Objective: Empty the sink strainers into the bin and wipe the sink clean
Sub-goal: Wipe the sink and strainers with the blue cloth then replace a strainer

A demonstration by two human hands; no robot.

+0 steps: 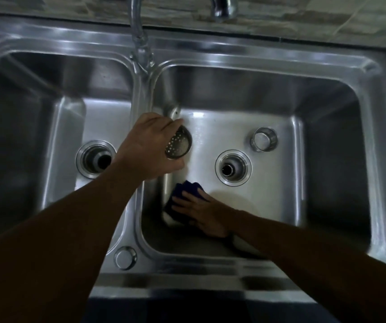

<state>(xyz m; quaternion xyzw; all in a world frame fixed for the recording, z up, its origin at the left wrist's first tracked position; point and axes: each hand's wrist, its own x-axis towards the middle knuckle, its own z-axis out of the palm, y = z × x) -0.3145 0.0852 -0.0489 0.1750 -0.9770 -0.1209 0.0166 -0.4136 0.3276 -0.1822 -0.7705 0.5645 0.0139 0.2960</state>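
Right hand (pixel 201 215) lies flat, fingers spread, pressing a blue cloth (pixel 185 192) onto the right basin floor, while the left hand (pixel 150 145) grips a strainer (pixel 179 145) just above the divider. Both drains, left (pixel 95 159) and right (pixel 233 167), sit open, and a second strainer (pixel 264 139) stands beyond the right one, so wiping's underway with refitting probably left. Steel sink (pixel 210 262), dim room, tap (pixel 138 31) and tiles (pixel 304 17) behind; no bin in sight.

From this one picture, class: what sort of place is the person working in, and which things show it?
Probably a home kitchen: a steel double-bowl sink, a tap over the divider, and a perforated strainer in the left hand.
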